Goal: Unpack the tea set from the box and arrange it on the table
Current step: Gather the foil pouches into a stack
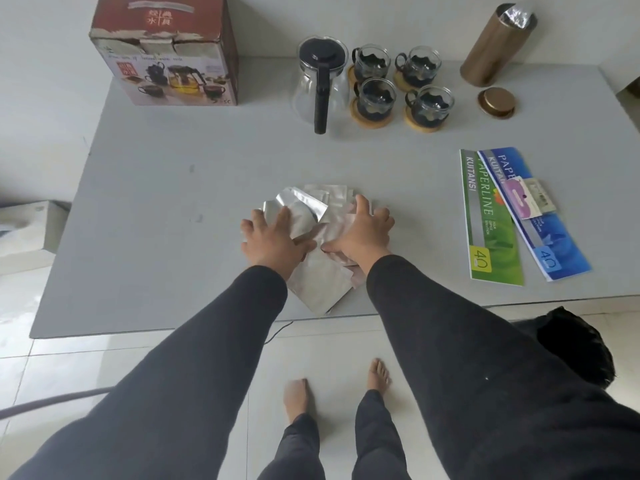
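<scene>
Glass teapot with black lid [320,81] and four glass cups [401,86] are already out far right, both hands' spread fingers [273,220] flattening crinkly silver foil packets [311,209] on the grey desk [173,202].

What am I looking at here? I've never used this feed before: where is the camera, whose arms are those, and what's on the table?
There is one picture, from a wide-angle camera worn on a person's head, looking down. No machine: the black-sleeved arms are the person's own. The left hand and right hand both rest with fairly straight fingers on a pile of silver foil packets near the front edge of the grey table. At the back stand a red cardboard tea set box, a clear glass teapot with black lid and handle, four glass cups on wooden coasters, and a tall gold canister with its gold lid lying beside it. On the right lie green and blue receipt booklets.
</scene>
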`<state>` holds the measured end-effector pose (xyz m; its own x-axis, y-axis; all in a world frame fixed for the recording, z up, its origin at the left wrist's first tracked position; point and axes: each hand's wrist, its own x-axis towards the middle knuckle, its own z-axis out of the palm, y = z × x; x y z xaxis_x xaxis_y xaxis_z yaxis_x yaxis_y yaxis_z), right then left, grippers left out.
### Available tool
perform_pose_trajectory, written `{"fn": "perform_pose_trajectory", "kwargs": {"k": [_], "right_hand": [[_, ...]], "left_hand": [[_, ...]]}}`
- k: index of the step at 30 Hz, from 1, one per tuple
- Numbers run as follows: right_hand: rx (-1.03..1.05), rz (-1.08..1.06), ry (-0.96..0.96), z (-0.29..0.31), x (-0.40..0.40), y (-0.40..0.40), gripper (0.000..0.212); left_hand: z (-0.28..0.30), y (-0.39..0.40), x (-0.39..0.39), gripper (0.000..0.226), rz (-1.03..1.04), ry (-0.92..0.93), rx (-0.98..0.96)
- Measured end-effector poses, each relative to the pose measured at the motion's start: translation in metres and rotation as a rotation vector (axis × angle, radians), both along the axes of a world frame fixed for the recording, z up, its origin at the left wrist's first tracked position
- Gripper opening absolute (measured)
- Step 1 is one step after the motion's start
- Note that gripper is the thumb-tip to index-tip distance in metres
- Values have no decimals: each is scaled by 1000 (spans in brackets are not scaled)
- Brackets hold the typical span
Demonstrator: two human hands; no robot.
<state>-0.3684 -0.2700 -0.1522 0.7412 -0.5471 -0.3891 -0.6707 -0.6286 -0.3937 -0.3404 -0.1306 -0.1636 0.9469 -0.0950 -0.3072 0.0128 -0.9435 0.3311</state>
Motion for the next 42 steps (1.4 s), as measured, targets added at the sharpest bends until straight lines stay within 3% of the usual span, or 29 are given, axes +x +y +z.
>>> {"fn": "perform_pose_trajectory", "kwargs": {"k": [4,9,14,18,21,26,32,34,38,42], "right_hand": [[-1,25,-30,1,2,0,108],[105,29,-61,5,11,9,97],[318,-151,-82,16,19,6,57],[368,-74,-18,24,17,7,39],[445,-35,-3,26,13,17,42],[344,-31,-20,13,14,39,66],[-1,97,-38,7,17,47,59],[-9,127,-61,7,20,49,54],[34,88,-78,15,27,50,38],[92,74,-21,17,31,50,55]], "left_hand": [[-10,2,-3,82,-120,-43,6],[-15,17,-9,98,-259,-38,26],[-27,20,-18,90,-254,-15,6],[-25,18,-20,88,-265,-24,18],[-24,19,-21,91,-285,-31,21],[-25,20,-22,106,-260,-39,-24],[-23,20,-25,116,-271,-47,30],[-22,20,-25,117,-276,-44,41],[-23,20,-24,149,-278,-46,38],[-23,18,-24,136,-286,-61,59]]}}
